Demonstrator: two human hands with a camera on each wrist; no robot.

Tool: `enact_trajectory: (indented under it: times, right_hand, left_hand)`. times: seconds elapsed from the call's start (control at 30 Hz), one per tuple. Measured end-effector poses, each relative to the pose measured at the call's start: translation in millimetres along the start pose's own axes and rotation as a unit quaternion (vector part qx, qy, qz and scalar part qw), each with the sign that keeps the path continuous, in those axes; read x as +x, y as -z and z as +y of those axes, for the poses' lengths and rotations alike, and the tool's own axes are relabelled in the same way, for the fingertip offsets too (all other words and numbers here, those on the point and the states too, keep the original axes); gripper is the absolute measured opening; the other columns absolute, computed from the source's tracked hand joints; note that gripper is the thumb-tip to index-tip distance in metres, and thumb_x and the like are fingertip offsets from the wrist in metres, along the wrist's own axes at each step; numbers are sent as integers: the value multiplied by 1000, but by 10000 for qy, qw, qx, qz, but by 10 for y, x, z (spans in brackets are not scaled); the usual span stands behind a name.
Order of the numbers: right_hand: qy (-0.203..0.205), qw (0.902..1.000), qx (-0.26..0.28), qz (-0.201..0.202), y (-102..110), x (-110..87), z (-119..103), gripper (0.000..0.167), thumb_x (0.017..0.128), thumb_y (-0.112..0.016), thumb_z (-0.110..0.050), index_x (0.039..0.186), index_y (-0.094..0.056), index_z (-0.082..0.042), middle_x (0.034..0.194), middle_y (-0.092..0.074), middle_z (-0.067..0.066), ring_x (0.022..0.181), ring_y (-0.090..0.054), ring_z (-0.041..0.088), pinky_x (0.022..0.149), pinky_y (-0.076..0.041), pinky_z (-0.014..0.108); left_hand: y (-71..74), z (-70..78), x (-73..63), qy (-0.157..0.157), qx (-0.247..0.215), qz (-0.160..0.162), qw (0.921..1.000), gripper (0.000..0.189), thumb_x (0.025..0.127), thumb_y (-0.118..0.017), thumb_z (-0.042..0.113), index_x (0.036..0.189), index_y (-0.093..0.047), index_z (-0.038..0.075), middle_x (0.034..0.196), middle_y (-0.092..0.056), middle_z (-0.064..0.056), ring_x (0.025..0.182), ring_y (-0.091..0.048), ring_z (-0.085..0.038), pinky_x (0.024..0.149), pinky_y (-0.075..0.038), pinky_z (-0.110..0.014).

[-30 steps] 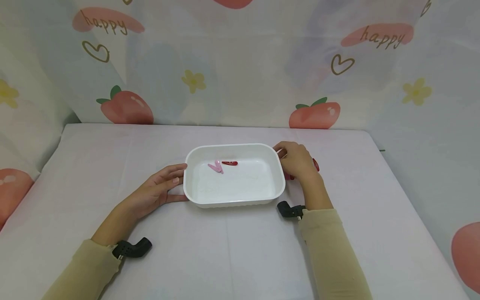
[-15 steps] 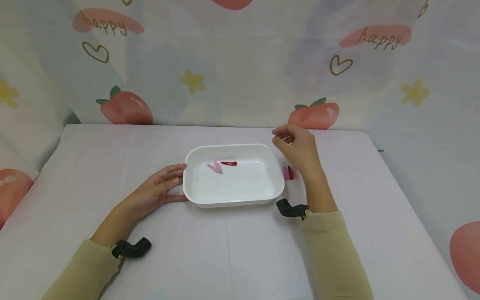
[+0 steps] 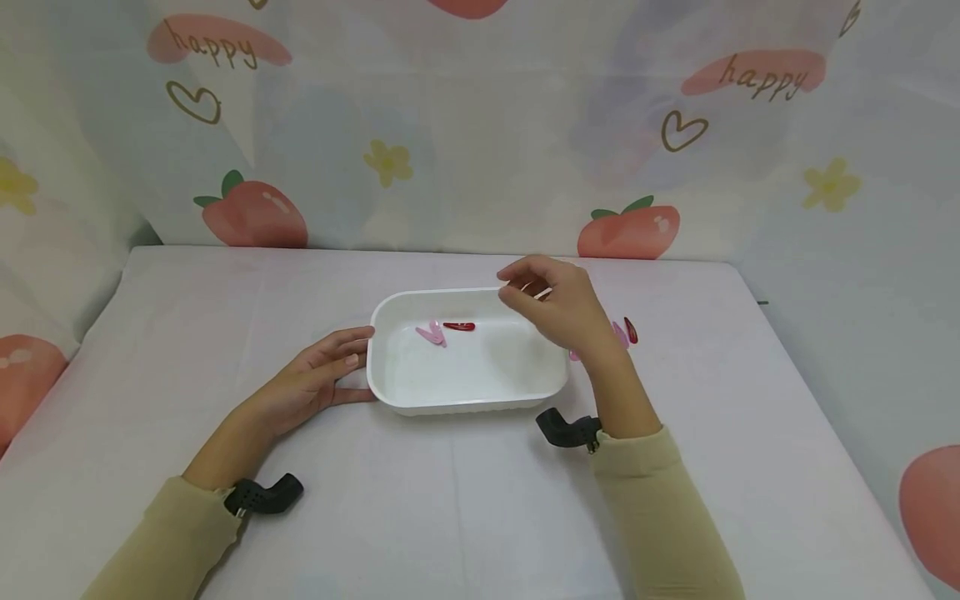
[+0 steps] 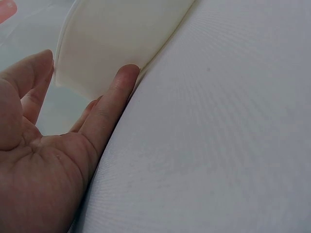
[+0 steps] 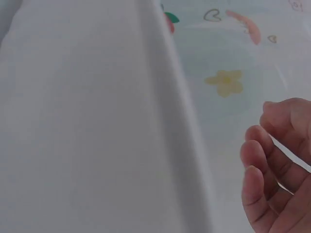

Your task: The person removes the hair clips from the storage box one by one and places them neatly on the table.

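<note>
A white plastic tray (image 3: 457, 383) stands mid-table. Inside it are pink snap hair clips (image 3: 432, 335) spread in a V, with a red snap hair clip (image 3: 459, 327) beside them. My left hand (image 3: 315, 375) rests its extended fingertips on the tray's left side; the left wrist view shows a fingertip (image 4: 127, 73) touching the outer wall. Over the tray's far right corner hangs my right hand (image 3: 555, 304), with loosely bent fingers and a gap to the thumb. No object shows between its fingers (image 5: 252, 189) in the right wrist view.
Right of the tray, partly behind my right wrist, lie pink hair clips (image 3: 620, 334) and a red hair clip (image 3: 632, 331). A white cloth covers the table (image 3: 420, 500). A printed curtain (image 3: 480, 167) rises behind it.
My right hand has lifted from the tray's right edge, moved up and away, then shifted left over the far right corner. The left hand and the clips in the tray have stayed put.
</note>
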State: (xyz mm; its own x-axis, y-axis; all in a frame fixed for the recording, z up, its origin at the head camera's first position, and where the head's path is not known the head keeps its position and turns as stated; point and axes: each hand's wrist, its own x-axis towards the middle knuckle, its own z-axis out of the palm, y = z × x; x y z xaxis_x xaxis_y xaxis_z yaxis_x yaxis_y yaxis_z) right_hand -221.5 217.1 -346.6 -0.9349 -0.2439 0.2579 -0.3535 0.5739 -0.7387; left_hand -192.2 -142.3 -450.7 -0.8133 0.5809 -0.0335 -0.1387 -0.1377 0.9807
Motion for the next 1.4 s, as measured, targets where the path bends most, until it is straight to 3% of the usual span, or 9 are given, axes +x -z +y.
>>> enact_trajectory:
  times: [0.17, 0.33, 0.57, 0.73, 0.83, 0.97, 1.1, 1.27, 1.4]
  right_hand:
    - [-6, 9937, -333, -1073, -99, 0, -3, 24, 92, -71, -26, 115, -71, -20, 98, -69, -3, 90, -64, 16, 78, -55, 34]
    - [32, 9744, -632, -2156, -212, -2, 21, 32, 90, -74, -24, 122, -69, -18, 106, -69, -2, 96, -67, 17, 82, -56, 34]
    - [-359, 9471, -1260, -2928, -317, -19, 70, 38, 88, -74, -18, 126, -68, -17, 109, -68, 3, 97, -64, 18, 85, -54, 34]
    - [-479, 9420, -1329, -3044, -372, -29, 101, 36, 86, -76, -17, 122, -69, -19, 105, -67, 1, 92, -62, 16, 84, -52, 32]
    - [-363, 9454, -1403, -2920, -425, -31, 94, 38, 86, -75, -17, 123, -68, -20, 109, -65, 2, 93, -61, 18, 85, -51, 33]
    - [30, 9498, -1751, -2593, -534, -26, 81, 46, 90, -70, -16, 136, -62, -19, 136, -59, 5, 119, -58, 25, 104, -47, 41]
    - [147, 9432, -2126, -2550, -635, -34, 68, 51, 92, -62, -12, 142, -58, -23, 146, -55, 2, 131, -47, 29, 110, -42, 42]
    - [243, 9411, -2355, -2412, -678, -49, 29, 48, 88, -67, -7, 133, -65, -21, 129, -64, 2, 117, -51, 27, 100, -46, 37]
    - [140, 9426, -2406, -2312, -675, -55, 22, 32, 85, -71, -7, 116, -73, -19, 104, -67, -1, 103, -53, 21, 91, -48, 33]
  left_hand:
    - [-10, 13, 3, 12, -36, -11, 10000, 50, 106, -44, 9, 155, -30, 8, 155, -30, -21, 136, -48, -23, 95, -54, -52]
    - [-3, 13, 0, 8, -45, -34, 10000, 50, 107, -43, 8, 155, -29, 8, 156, -28, -22, 137, -48, -23, 95, -54, -52]
    - [-10, 22, -3, 15, -101, -42, 9999, 51, 106, -44, 8, 155, -29, 9, 156, -28, -22, 137, -48, -22, 95, -53, -52]
    - [-17, 29, -5, 0, -111, -59, 9999, 51, 106, -44, 8, 155, -28, 8, 156, -27, -22, 138, -47, -22, 95, -53, -53]
    - [-17, 25, -6, -11, -134, -58, 9999, 51, 106, -43, 7, 155, -28, 8, 156, -28, -22, 138, -47, -22, 96, -53, -53]
    - [-14, 16, -5, 3, -117, -40, 9999, 50, 107, -42, 7, 155, -30, 8, 155, -29, -22, 136, -48, -21, 95, -54, -52]
    - [-14, 11, -4, 12, -98, -23, 9999, 49, 107, -41, 6, 155, -30, 9, 155, -29, -21, 136, -49, -22, 95, -54, -51]
    - [-15, 9, -4, 11, -124, -12, 9999, 49, 107, -43, 7, 155, -31, 10, 155, -29, -21, 136, -48, -21, 95, -54, -52]
    - [-11, 11, -3, 14, -116, -20, 9999, 50, 107, -44, 8, 155, -31, 9, 155, -29, -21, 137, -48, -22, 95, -54, -52]
